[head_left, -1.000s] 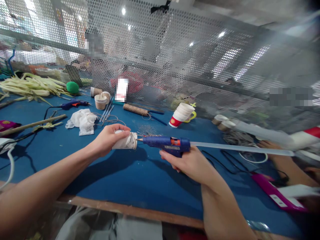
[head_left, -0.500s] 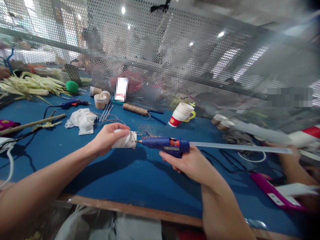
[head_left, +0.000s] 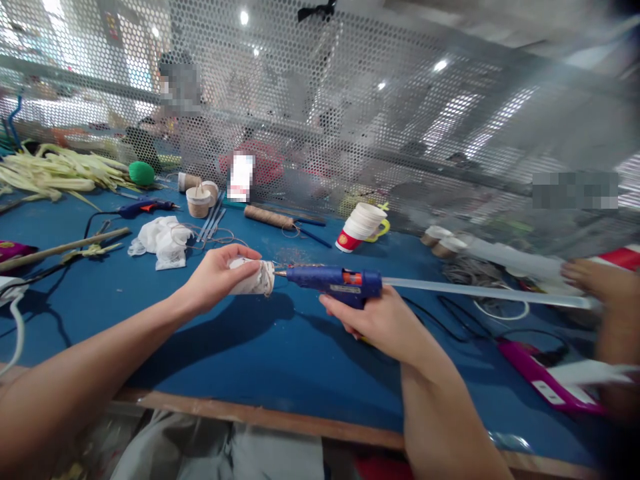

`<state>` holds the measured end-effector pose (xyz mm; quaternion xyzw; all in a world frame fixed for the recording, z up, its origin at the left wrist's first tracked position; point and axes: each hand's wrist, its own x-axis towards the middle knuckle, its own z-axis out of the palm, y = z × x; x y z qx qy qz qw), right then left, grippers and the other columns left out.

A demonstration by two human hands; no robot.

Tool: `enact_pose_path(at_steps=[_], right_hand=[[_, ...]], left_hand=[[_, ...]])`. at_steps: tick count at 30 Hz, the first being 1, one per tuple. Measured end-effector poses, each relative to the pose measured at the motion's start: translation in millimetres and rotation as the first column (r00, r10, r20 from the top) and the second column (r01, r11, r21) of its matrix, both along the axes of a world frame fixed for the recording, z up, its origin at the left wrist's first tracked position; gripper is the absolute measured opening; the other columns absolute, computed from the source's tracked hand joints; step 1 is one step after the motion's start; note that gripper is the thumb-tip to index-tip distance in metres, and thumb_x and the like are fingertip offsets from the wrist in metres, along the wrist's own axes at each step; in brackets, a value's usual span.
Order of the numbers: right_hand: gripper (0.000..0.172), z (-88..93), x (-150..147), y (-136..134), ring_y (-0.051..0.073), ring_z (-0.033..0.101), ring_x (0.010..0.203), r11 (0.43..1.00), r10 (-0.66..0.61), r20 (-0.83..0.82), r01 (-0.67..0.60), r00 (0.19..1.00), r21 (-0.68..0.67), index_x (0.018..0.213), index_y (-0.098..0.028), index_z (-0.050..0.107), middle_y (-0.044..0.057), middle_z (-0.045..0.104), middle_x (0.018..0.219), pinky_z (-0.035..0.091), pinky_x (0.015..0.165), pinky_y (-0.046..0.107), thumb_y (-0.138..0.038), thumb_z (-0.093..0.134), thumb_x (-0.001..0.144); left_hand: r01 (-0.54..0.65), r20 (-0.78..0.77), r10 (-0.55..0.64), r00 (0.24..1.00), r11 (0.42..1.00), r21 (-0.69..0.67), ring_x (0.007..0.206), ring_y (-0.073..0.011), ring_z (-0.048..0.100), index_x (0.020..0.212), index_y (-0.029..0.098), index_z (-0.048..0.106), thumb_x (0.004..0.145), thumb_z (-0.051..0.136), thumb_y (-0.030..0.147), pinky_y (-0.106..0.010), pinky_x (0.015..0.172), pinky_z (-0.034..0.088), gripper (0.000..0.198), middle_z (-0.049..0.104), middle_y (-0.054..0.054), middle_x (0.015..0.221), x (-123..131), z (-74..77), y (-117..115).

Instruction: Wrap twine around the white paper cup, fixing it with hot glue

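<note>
In my left hand (head_left: 223, 277) a white paper cup (head_left: 256, 279) lies on its side, held above the table, with brown twine around its right end. My right hand (head_left: 373, 317) is closed around the handle of a blue glue gun (head_left: 333, 282). The gun's metal nozzle points left and is close to the cup's twine-wrapped end; whether they touch I cannot tell. A long clear glue stick (head_left: 465, 291) sticks out of the gun's back toward the right.
A white lace cloth (head_left: 163, 241), a twine roll (head_left: 269, 217) and stacked paper cups (head_left: 357, 227) lie along the blue table (head_left: 225, 360). Another glue gun (head_left: 145, 208) rests at left. A purple power strip (head_left: 543, 380) is at right, near another person's hand (head_left: 597, 283). A perforated screen stands behind.
The glue gun has shifted slightly right and up, and the cup's end looks turned a little. At the right, the other person's hand has moved up beside the end of the glue stick.
</note>
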<state>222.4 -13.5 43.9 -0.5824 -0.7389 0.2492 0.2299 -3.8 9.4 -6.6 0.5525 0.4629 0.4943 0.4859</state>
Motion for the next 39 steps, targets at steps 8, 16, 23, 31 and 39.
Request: enact_pose_path(at_steps=[8,16,23,31,39], right_hand=[[0.024,-1.3,1.0,0.3,0.010,0.049,0.035,1.000,-0.015,0.000,0.015,1.000,0.000,0.058,-0.018,0.054,-0.003,0.051,0.040,0.041,0.039,0.022,-0.038,0.057,0.072],[0.027,-1.2,0.1,-0.7,0.009,0.048,0.035,1.000,0.014,0.019,-0.013,1.000,-0.008,0.055,-0.018,0.053,-0.002,0.051,0.040,0.039,0.038,0.021,-0.038,0.057,0.072],[0.025,-1.2,2.2,1.2,0.010,0.049,0.035,1.000,-0.003,0.008,0.003,1.000,0.009,0.059,-0.018,0.055,-0.003,0.051,0.040,0.041,0.040,0.022,-0.039,0.057,0.072],[0.027,1.1,0.0,-0.7,0.010,0.048,0.035,1.000,0.006,0.003,-0.006,1.000,0.008,0.055,-0.018,0.053,-0.003,0.050,0.039,0.040,0.039,0.022,-0.039,0.056,0.072],[0.026,2.9,-0.6,-3.1,0.009,0.047,0.035,0.999,-0.009,0.013,0.009,1.000,-0.031,0.055,-0.018,0.053,-0.003,0.050,0.039,0.039,0.038,0.021,-0.038,0.057,0.071]], left_hand=[[-0.002,-0.086,0.006,0.996,0.999,0.042,0.050,-0.0064,0.044,0.090,0.011,0.061,0.071,0.062,0.037,-0.018,0.045,0.032,0.031,0.060,-0.001,0.069,0.5,1.7,-1.5],[-0.012,-0.081,0.016,0.997,0.999,0.048,0.050,-0.0069,0.046,0.090,0.011,0.061,0.071,0.061,0.036,-0.019,0.045,0.032,0.031,0.060,-0.002,0.070,-0.6,1.2,-1.1],[0.007,-0.073,-0.003,0.997,0.999,0.049,0.056,-0.0078,0.049,0.089,0.012,0.061,0.071,0.062,0.036,-0.020,0.051,0.036,0.030,0.062,-0.003,0.076,0.3,1.3,-1.6],[0.002,-0.098,0.005,0.995,0.998,0.070,0.056,-0.0093,0.050,0.089,0.012,0.062,0.072,0.061,0.037,-0.020,0.049,0.036,0.031,0.063,-0.004,0.075,-0.8,0.7,-1.3],[-0.013,-0.090,0.018,0.996,0.999,0.053,0.055,-0.0085,0.050,0.089,0.013,0.062,0.071,0.062,0.038,-0.020,0.050,0.035,0.030,0.063,-0.003,0.077,-1.3,-0.8,0.3]])
